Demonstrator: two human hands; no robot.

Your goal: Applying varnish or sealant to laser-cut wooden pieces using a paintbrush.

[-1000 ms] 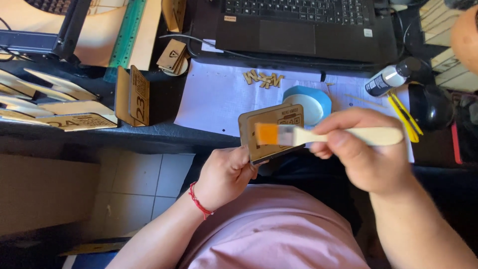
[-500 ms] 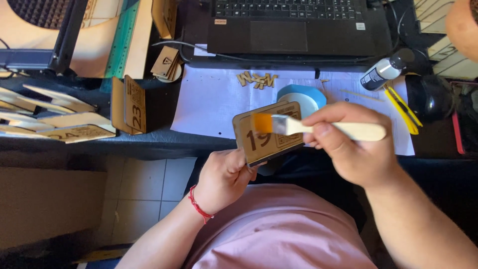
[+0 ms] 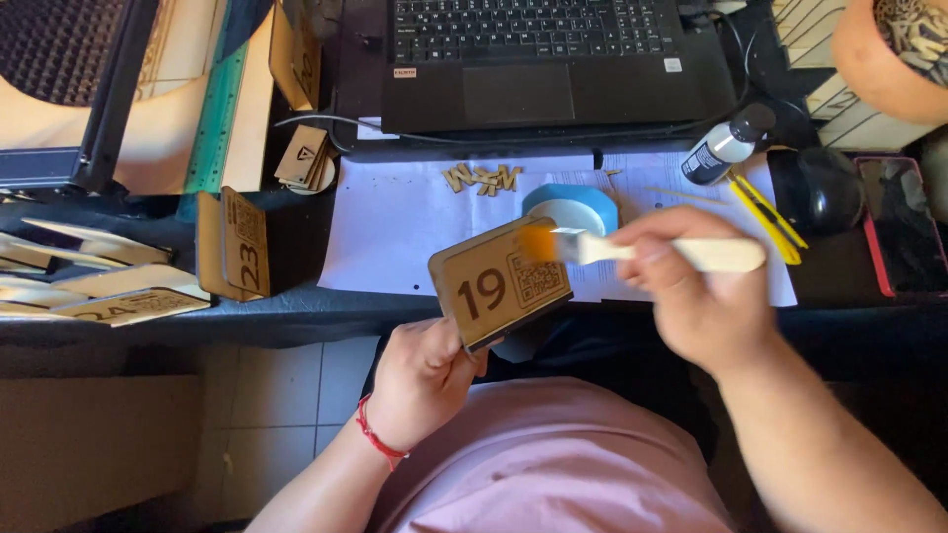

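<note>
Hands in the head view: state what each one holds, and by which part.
Left hand grips the wooden plaque by its lower edge. Right hand holds the brush by its handle.

Single head-worn camera looks steeply down, close above both hands, desk edge beyond the grip, lap beneath.

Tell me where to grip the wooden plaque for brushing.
Grip the plaque by its lower edge, coming from below, as the left hand does. It tilts face-up, and the brush in the right hand works the top corner, so a low hold keeps clear of the bristles.
</note>
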